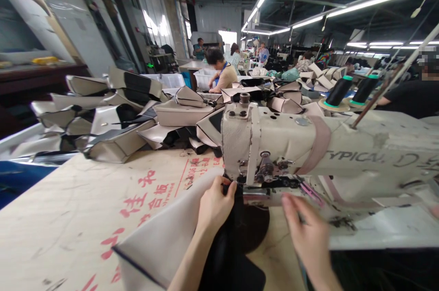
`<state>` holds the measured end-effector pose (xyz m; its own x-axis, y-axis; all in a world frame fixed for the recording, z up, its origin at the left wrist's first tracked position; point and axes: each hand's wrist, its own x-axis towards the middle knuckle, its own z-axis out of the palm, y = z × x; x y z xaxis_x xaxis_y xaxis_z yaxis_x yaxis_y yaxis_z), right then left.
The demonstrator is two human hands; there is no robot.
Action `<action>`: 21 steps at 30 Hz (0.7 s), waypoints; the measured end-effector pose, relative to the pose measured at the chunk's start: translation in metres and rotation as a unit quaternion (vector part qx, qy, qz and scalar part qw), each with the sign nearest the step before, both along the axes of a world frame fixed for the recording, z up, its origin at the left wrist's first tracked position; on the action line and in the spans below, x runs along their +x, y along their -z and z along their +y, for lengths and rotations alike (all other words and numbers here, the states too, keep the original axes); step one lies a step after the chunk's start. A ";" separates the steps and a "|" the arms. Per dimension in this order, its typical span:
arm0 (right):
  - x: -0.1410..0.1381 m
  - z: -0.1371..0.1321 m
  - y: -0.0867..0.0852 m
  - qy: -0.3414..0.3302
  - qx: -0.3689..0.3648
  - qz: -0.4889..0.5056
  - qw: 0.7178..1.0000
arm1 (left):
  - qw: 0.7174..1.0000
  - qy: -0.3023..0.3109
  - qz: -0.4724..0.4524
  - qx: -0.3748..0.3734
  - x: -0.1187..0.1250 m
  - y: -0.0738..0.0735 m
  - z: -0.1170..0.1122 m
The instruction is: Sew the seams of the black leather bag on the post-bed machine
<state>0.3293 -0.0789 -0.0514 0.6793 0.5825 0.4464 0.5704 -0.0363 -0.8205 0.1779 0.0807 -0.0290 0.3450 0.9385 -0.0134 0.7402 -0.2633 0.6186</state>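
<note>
A beige sewing machine (308, 144) marked TYPICAL stands across the plywood table (68, 208). Under its needle area lies a beige and black piece of material (161, 240). My left hand (214, 206) rests on this piece right beside the needle, fingers curled and pinching its edge. My right hand (305, 231) hovers to the right of the needle, blurred by motion, fingers stretched out over the machine bed.
A heap of beige and black sewn pieces (116, 112) is piled at the table's far side. Two black thread cones (339, 92) stand behind the machine. Several people work at tables further back. A person in black (411, 94) sits at the right.
</note>
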 end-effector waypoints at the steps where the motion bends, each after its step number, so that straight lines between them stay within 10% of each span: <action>1: 0.030 -0.024 -0.003 0.099 0.033 -0.127 0.986 | 1.000 0.002 0.001 0.000 -0.001 0.000 0.000; 4: 0.112 -0.087 -0.002 0.274 -0.029 -0.341 0.899 | 1.000 0.001 0.002 0.000 -0.002 0.000 0.000; 7: 0.149 -0.119 0.021 0.216 -0.104 -0.436 0.867 | 1.000 0.004 0.003 0.004 -0.001 -0.001 0.000; 14: 0.126 -0.123 0.073 0.187 -0.122 -0.424 0.878 | 1.000 0.008 0.014 0.016 -0.002 -0.002 -0.005; 21: 0.134 -0.123 0.038 0.214 -0.109 -0.410 0.880 | 0.999 0.015 0.009 0.027 -0.005 0.002 -0.009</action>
<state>0.4634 -0.2024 -0.0892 0.3582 0.4842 0.7983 0.8635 -0.4970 -0.0861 0.1730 0.0714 -0.0314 0.3731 0.9273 0.0308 0.7429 -0.3185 0.5888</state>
